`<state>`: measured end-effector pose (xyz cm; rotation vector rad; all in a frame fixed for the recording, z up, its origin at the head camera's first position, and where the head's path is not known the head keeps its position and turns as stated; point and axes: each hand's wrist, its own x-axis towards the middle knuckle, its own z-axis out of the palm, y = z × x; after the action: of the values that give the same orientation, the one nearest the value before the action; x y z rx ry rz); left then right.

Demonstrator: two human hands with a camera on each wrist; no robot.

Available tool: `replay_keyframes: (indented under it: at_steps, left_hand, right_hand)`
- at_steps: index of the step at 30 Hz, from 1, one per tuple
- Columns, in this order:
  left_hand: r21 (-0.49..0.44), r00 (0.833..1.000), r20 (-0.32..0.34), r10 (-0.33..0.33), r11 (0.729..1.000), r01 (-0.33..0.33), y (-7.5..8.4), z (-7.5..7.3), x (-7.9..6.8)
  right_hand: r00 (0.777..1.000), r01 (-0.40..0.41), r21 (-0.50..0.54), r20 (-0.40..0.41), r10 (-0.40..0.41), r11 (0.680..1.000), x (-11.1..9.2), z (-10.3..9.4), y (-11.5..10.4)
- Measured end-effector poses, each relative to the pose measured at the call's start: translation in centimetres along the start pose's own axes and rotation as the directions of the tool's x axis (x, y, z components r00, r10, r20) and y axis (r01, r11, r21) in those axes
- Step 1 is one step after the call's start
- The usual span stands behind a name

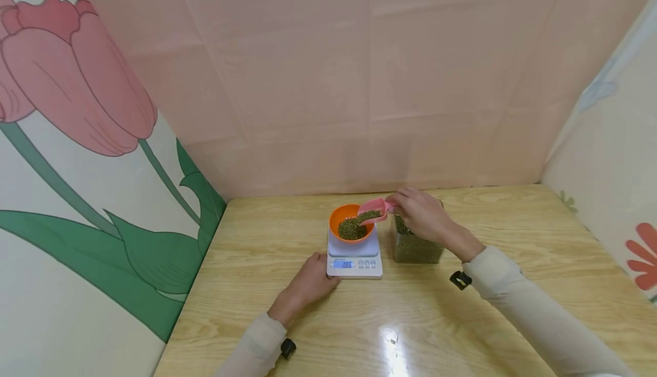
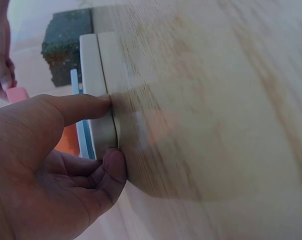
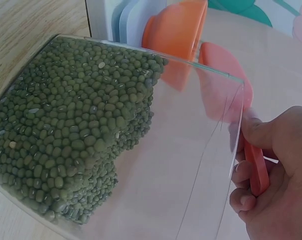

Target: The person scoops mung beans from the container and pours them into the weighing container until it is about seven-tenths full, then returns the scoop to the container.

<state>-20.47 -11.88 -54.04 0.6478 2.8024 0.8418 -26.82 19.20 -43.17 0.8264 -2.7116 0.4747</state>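
The head view looks from above, forward and down, over the table (image 1: 267, 240) and backdrop (image 1: 308, 80). The left wrist view, very near and turned sideways, faces the scale (image 2: 93, 65); the right, also near, the clear box (image 3: 156, 175). Both wrist views seemingly share the orange bowl (image 3: 166, 30).

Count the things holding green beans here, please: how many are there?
3: the orange bowl on the scale, the pink scoop at the bowl's rim, and the clear container right of the scale. No others show, though something could be hidden.
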Motion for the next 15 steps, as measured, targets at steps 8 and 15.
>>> replay_keyframes:
  at_steps: [8,15]
  left_hand:
    - [-0.008,1.0,0.002,0.005,1.0,-0.005,-0.08,0.05,0.03]
    - [-0.005,1.0,-0.001,0.008,1.0,-0.008,0.03,0.01,-0.02]
  right_hand:
    - [1.0,0.016,-0.012,-0.008,-0.016,1.0,0.11,-0.11,-0.14]
    - [1.0,0.013,-0.024,-0.002,-0.013,1.0,0.13,-0.08,-0.27]
